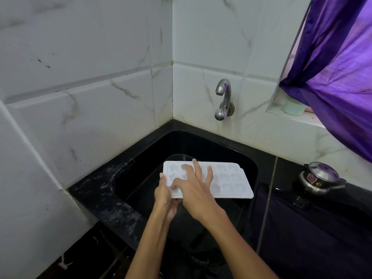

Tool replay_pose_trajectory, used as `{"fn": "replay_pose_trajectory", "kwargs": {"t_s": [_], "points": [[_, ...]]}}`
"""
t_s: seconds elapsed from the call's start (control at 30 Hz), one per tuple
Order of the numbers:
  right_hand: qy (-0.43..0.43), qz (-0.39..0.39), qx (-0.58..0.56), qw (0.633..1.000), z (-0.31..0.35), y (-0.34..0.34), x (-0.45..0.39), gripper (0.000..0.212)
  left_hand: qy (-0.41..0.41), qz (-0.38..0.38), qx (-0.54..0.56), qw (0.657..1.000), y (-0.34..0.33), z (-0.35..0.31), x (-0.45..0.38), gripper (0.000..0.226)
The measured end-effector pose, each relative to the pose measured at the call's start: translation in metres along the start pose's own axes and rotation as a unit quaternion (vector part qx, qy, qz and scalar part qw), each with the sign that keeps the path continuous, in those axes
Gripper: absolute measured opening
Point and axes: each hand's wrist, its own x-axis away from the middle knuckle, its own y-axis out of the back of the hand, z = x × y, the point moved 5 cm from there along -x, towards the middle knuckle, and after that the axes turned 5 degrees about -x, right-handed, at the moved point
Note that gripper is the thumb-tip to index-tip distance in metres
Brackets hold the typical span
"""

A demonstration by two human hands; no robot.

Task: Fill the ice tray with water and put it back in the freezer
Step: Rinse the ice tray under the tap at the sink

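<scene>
Ice tray (225,178) runs left-right over the sink (231,146), below the tap (222,91); your left hand (164,196) grips its near-left end, right hand (196,190) spread flat on top.

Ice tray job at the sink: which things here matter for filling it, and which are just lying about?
Belong to the job:
ice tray
left hand, gripping the tray's end
right hand, fingers spread on top
tap
sink

Just lying about:
pressure cooker
purple curtain
pale green container
</scene>
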Motion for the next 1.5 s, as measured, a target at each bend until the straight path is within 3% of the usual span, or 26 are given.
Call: {"fn": "replay_pose_trajectory", "kwargs": {"t_s": [0.17,0.53,0.73,0.83,0.93,1.03,1.17,1.23,1.3,1.37,1.5], "points": [[0.002,0.019,0.029,0.999,0.005,-0.01,-0.004,0.034,0.009,-0.012,-0.004,1.0,0.001,0.002,0.0,0.046],[0.003,0.003,0.055,0.999,-0.002,-0.017,-0.011,0.035,0.012,-0.01,-0.005,1.0,0.0,0.002,0.003,0.045],[-0.005,0.004,-0.051,0.999,-0.013,-0.011,-0.009,0.039,0.003,0.005,0.001,1.0,0.002,0.0,0.003,0.049],[-0.062,-0.052,-0.151,0.985,-0.034,0.012,-0.009,0.053,-0.003,0.006,0.002,1.0,0.002,-0.003,0.003,0.046],[-0.145,-0.158,-0.144,0.966,-0.069,0.036,-0.006,0.052,0.0,0.008,0.008,1.0,0.003,-0.005,0.004,0.043],[-0.253,-0.207,-0.124,0.937,-0.109,0.043,0.003,0.047,0.004,0.013,0.018,1.0,0.006,-0.007,0.003,0.044],[-0.39,-0.183,-0.209,0.878,-0.155,0.028,0.024,0.06,0.004,0.02,0.02,1.0,0.008,-0.009,0.0,0.044],[-0.441,-0.158,-0.345,0.813,-0.169,0.01,0.035,0.062,0.006,0.02,0.02,1.0,0.009,-0.009,-0.001,0.043],[-0.458,-0.123,-0.516,0.714,-0.172,-0.007,0.042,0.055,0.011,0.019,0.016,1.0,0.01,-0.007,-0.003,0.042],[-0.452,-0.101,-0.593,0.658,-0.171,-0.018,0.044,0.044,0.02,0.014,0.004,1.0,0.009,-0.005,-0.003,0.042],[-0.45,-0.146,-0.592,0.653,-0.178,-0.028,0.045,0.029,0.027,0.007,-0.035,0.999,0.01,-0.001,-0.003,0.042]]}}
